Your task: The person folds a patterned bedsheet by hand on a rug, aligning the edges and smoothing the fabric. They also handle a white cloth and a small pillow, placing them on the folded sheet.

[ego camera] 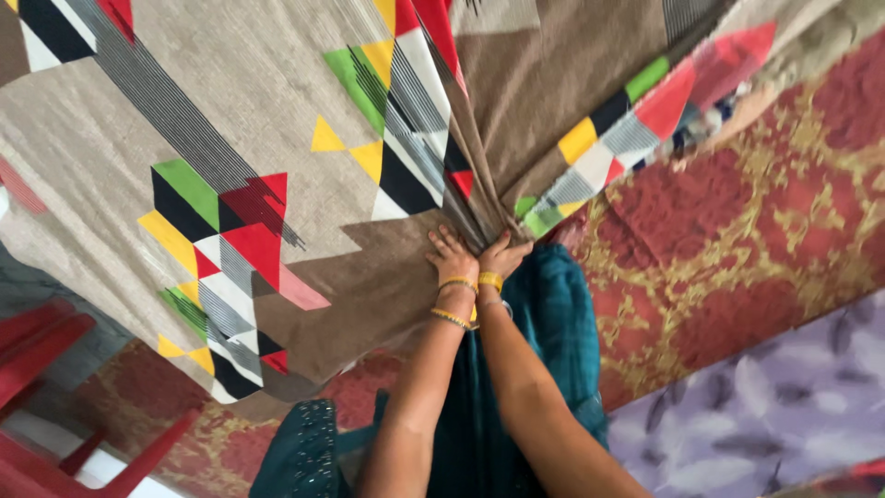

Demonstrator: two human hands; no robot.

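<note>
Both hands meet at the middle of the view, wrists touching, on a gathered point of a large brown sheet (277,101) printed with red, yellow, green, black and striped triangles. The left hand (452,254) has its fingers closed into the bunched folds, gripping the cloth. The right hand (505,254) lies just beside it, fingers curled into the same gather. Yellow bangles (458,284) sit on both wrists. From the gripped point the sheet fans outward, covering the upper left of the view, with folds radiating upward. Beneath it, to the right, lies a red and gold patterned cover (737,231), and past that a lilac cloth with dark feather shapes (765,415). Teal clothing (553,323) shows beneath the forearms. Red plastic furniture (37,350) stands at lower left.
</note>
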